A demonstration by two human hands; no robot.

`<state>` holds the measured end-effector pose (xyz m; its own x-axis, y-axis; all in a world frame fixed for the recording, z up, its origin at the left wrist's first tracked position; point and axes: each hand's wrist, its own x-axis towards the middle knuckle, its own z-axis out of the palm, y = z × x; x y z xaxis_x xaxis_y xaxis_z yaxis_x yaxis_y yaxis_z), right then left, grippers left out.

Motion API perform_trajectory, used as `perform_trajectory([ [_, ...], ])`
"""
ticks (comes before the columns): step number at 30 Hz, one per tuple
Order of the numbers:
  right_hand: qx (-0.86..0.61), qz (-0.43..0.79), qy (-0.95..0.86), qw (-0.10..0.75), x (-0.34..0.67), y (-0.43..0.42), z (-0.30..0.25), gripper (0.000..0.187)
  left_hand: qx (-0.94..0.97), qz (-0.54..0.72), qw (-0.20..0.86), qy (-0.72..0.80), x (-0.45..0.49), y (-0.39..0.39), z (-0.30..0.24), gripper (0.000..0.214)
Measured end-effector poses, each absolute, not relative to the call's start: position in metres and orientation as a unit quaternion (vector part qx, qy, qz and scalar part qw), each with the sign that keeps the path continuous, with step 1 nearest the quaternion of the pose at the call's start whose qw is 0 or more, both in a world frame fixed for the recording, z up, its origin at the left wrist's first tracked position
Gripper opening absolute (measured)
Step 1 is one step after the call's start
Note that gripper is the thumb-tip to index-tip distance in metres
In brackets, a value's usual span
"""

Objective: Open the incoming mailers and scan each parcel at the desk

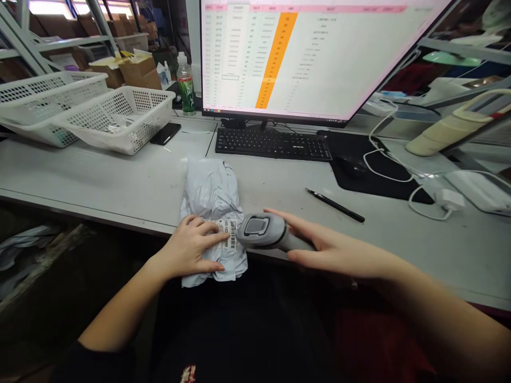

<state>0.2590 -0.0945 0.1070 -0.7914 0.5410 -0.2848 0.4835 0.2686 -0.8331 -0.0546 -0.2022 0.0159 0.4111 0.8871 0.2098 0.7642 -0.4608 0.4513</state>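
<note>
Dark clothing [247, 330] fills six o'clock. Right grip [329, 247] clasps scanner [259, 232]; open left grip [195, 244] presses parcel [209, 183]: seemingly scanning, needing steady aim.

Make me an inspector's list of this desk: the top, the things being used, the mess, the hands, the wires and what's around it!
Surface: grey desk, a thin seam left of the keyboard.
Things in use: plastic parcel, reaching past the near edge; scanner, its head beside the barcode label; touching or not, I can't tell.
Clutter: pen, phone, bottle.
Hands: left hand resting on the parcel; right hand holding the scanner.
Cables: white cable looped across the black mat.
Surroundings: monitor behind; white baskets and cardboard boxes at left.
</note>
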Motion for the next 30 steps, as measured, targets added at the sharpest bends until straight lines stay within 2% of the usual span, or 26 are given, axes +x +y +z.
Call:
perform_trajectory([
  [4, -0.305, 0.402, -0.86, -0.081, 0.243, -0.095, 0.098, 0.084, 0.838, 0.14, 0.077, 0.522, -0.047, -0.207, 0.028, 0.062],
  [6, -0.314, 0.367, -0.864, -0.145, 0.238, -0.093, 0.095, 0.084, 0.836, 0.119, 0.044, 0.534, -0.047, -0.208, 0.036, 0.047],
  [8, -0.312, 0.351, -0.867, -0.17, 0.235, -0.091, 0.094, 0.083, 0.833, 0.117, 0.004, 0.541, -0.047, -0.208, 0.04, 0.027],
  [12, -0.303, 0.349, -0.869, -0.176, 0.236, -0.088, 0.096, 0.084, 0.859, 0.13, 0.032, 0.495, -0.044, -0.201, 0.033, 0.021],
  [17, -0.308, 0.341, -0.871, -0.174, 0.237, -0.088, 0.109, 0.083, 0.861, 0.1, 0.036, 0.498, -0.036, -0.203, 0.018, 0.057],
  [20, -0.299, 0.331, -0.879, -0.168, 0.234, -0.088, 0.122, 0.084, 0.858, 0.09, 0.039, 0.504, -0.037, -0.21, 0.02, 0.067],
  [23, -0.282, 0.328, -0.886, -0.167, 0.227, -0.088, 0.133, 0.084, 0.869, 0.102, 0.061, 0.481, -0.044, -0.214, 0.024, 0.059],
  [27, -0.248, 0.342, -0.89, -0.174, 0.214, -0.086, 0.144, 0.084, 0.862, 0.161, 0.067, 0.476, -0.051, -0.216, 0.025, 0.029],
  [30, -0.236, 0.354, -0.89, -0.165, 0.207, -0.086, 0.154, 0.083, 0.855, 0.204, 0.06, 0.473, -0.052, -0.218, 0.023, 0.024],
])
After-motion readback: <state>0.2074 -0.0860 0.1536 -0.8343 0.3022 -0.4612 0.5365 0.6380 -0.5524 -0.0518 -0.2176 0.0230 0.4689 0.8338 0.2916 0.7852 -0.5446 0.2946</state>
